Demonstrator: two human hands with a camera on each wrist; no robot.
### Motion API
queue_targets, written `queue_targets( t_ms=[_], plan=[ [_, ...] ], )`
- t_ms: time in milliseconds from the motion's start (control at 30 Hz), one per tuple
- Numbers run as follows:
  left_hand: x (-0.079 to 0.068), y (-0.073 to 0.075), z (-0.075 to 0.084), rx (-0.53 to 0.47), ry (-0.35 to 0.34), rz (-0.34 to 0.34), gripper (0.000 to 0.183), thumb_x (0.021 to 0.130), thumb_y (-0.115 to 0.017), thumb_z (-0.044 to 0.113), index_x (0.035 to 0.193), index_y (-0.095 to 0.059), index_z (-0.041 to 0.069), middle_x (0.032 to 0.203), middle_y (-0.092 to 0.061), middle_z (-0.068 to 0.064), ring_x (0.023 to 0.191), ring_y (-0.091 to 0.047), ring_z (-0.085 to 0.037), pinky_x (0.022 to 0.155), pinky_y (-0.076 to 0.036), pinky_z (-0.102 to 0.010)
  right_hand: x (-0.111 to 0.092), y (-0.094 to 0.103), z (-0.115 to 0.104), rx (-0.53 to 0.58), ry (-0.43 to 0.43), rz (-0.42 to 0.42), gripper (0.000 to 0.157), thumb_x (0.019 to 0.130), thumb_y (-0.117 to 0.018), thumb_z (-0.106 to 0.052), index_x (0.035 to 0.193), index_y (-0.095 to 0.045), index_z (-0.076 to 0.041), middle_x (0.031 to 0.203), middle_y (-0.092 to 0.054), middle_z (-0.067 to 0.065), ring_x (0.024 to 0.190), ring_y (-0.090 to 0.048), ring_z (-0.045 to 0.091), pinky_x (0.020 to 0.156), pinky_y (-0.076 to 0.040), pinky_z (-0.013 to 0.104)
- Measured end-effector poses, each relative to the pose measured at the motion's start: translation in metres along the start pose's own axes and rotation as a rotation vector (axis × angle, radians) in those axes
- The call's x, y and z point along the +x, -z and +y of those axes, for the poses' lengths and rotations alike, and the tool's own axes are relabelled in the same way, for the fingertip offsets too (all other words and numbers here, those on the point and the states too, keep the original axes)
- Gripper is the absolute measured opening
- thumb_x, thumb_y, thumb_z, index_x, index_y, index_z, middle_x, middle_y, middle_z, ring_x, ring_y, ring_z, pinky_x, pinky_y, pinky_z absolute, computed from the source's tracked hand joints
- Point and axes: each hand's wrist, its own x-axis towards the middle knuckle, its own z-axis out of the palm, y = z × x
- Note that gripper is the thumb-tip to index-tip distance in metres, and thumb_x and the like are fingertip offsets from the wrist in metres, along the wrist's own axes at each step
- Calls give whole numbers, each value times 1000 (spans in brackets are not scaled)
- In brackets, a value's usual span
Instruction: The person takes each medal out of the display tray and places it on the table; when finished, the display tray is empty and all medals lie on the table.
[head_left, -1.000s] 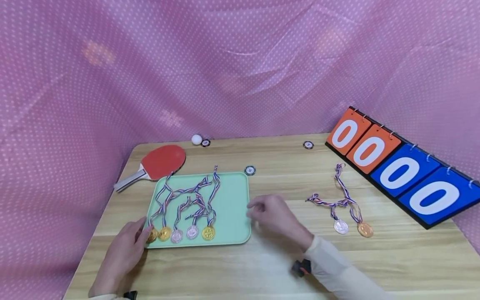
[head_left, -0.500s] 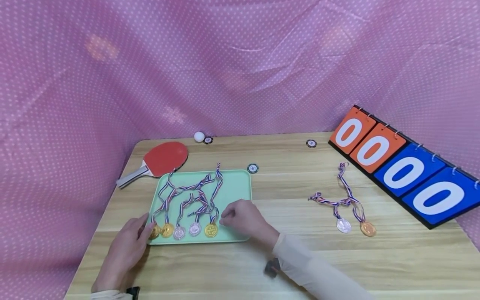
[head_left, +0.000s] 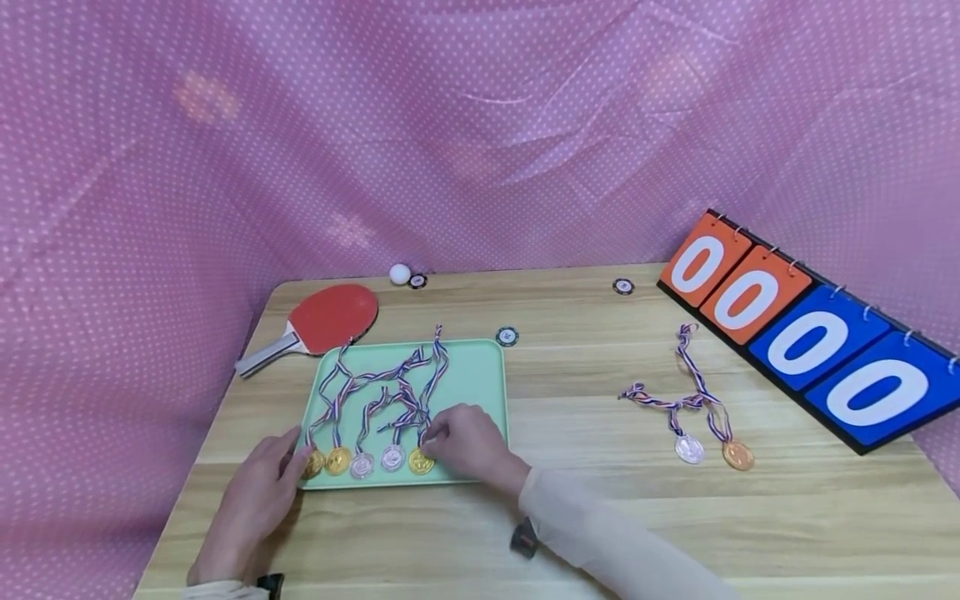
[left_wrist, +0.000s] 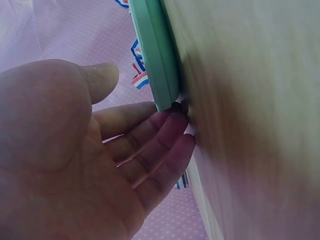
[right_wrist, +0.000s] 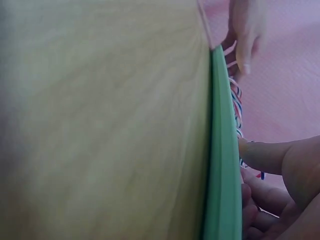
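Note:
A pale green tray (head_left: pixel 472 367) lies on the table with several gold and silver medals in a row along its near edge, their striped ribbons (head_left: pixel 431 375) spread behind them. My right hand (head_left: pixel 472 442) has its thumb and index finger at the upper right of the rightmost gold medal (head_left: pixel 420 462), apparently pinching its edge; the fingertips partly cover it. My left hand (head_left: pixel 258 483) lies at the tray's left edge, by the leftmost gold medal (head_left: pixel 313 462). In the left wrist view, that hand's fingers (left_wrist: pixel 150 150) reach the tray's edge while its thumb stands apart.
To the right lie a silver medal (head_left: pixel 689 448) and a bronze-coloured medal (head_left: pixel 738 455) with tangled ribbons. A scoreboard (head_left: pixel 810 342) showing zeros stands behind them. A red table tennis bat (head_left: pixel 333 318), a white ball (head_left: pixel 400 273) and chips (head_left: pixel 507 336) are around the tray.
My right hand has come leftward from the tray's right edge to the rightmost gold medal, which has shifted slightly left toward its neighbour. My left hand has stayed at the tray's left edge.

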Motion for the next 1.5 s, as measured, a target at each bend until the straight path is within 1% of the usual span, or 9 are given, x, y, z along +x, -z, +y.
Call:
queue_targets(
  t_ms=[133, 300, 433, 600, 700, 900, 1033, 1300, 1500],
  plan=[
    [1, 1, 0, 4, 2, -3, 68, 103, -34, 52, 151, -32, 4, 125, -54, -17, 103, -54, -28, 90, -47, -53, 3, -5, -2, -7, -1, 21, 12, 81, -79, -26, 88, -77, -18, 64, -61, -12, 60, -51, 3, 55, -39, 18],
    [1, 2, 1, 14, 10, -16, 70, 102, -33, 54, 152, -31, 4, 126, -54, -17, 102, -53, -26, 89, -47, -53, 5, -9, -2, 27, -10, 50, 7, 81, -79, -25, 86, -76, -21, 69, -66, -13, 65, -54, 1, 60, -43, 18],
    [0, 2, 0, 13, 13, -27, 71, 102, -32, 55, 152, -30, 5, 126, -54, -16, 102, -53, -26, 90, -47, -53, 5, -10, 0, 41, 5, 46, 3, 82, -79, -23, 81, -76, -22, 69, -67, -15, 69, -55, 1, 66, -44, 20],
    [-1, -1, 0, 11, 27, -42, 72, 102, -32, 56, 152, -30, 5, 128, -53, -16, 106, -54, -26, 93, -47, -54, 1, -5, 3, 68, 27, 27, 6, 83, -77, -23, 78, -74, -24, 72, -69, -16, 70, -57, -2, 70, -45, 21],
    [-2, -1, 0, 13, 31, -43, 71, 102, -33, 54, 152, -30, 4, 129, -53, -18, 108, -54, -27, 94, -47, -55, -1, 1, 3, 150, 27, 2, 6, 84, -76, -21, 79, -73, -22, 74, -70, -14, 70, -61, -2, 69, -49, 20],
    [-2, 0, 1, 18, 38, -39, 71, 102, -33, 54, 152, -30, 3, 129, -53, -19, 109, -53, -29, 95, -45, -57, -2, 9, 8, 392, -4, -33, 4, 83, -76, -16, 83, -75, -12, 77, -74, -5, 72, -67, 5, 68, -53, 20],
    [-2, -1, 0, 21, 27, -29, 70, 103, -33, 52, 151, -31, 2, 129, -53, -19, 109, -54, -28, 95, -46, -56, -4, 21, 12, 439, -25, -38, 6, 81, -78, -16, 87, -78, -14, 80, -76, -2, 76, -70, 8, 70, -56, 22],
    [-4, -2, 0, 25, 45, -33, 71, 102, -33, 54, 151, -31, 2, 130, -53, -19, 111, -54, -30, 96, -45, -57, -15, 57, 15, 391, -49, -52, 11, 82, -79, -27, 91, -79, -21, 87, -77, -5, 82, -68, 7, 75, -55, 24],
    [-4, -1, 1, 33, 37, -17, 70, 103, -34, 53, 150, -32, 2, 126, -54, -18, 106, -55, -28, 91, -47, -55, -23, 92, 11, 406, -54, -36, 12, 81, -79, -25, 91, -79, -18, 90, -77, -2, 80, -70, 10, 74, -58, 26]
  ],
)
